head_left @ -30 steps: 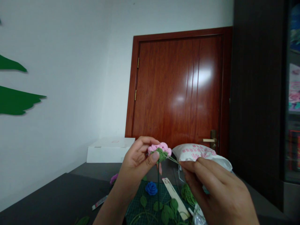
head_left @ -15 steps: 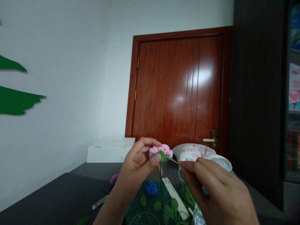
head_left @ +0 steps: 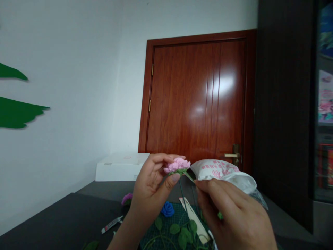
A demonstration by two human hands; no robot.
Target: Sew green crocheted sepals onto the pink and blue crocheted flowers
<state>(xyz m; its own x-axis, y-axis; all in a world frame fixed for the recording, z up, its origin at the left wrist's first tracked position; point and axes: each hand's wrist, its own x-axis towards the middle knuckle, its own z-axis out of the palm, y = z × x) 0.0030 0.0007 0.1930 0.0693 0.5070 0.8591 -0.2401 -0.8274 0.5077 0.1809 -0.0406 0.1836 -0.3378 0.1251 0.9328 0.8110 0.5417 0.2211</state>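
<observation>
Between the thumb and fingers of my left hand (head_left: 153, 189) is a pink crocheted flower (head_left: 177, 165), held by its green base (head_left: 179, 172). From that base a thin green stem (head_left: 183, 196) hangs down towards the leaves. My right hand (head_left: 231, 211) pinches a thin pale needle-like tool (head_left: 189, 177), whose tip touches the right side of the base; its exact kind is too small to make out. Below the flower, a blue crocheted rose (head_left: 168, 209) and green crocheted leaves (head_left: 185, 237) lie on a green cutting mat (head_left: 174, 219).
A cream-coloured strip (head_left: 200, 227) lies on the mat, partly behind my right hand. To the left are a small tube (head_left: 111, 225) and a purple flower (head_left: 127, 199). A white box (head_left: 117, 170) and a white printed bag (head_left: 217, 168) stand at the back.
The pink flower has tipped so its petals show more and its green base less. Its stem now slants to the right. My right hand has shifted slightly left, covering the green yarn.
</observation>
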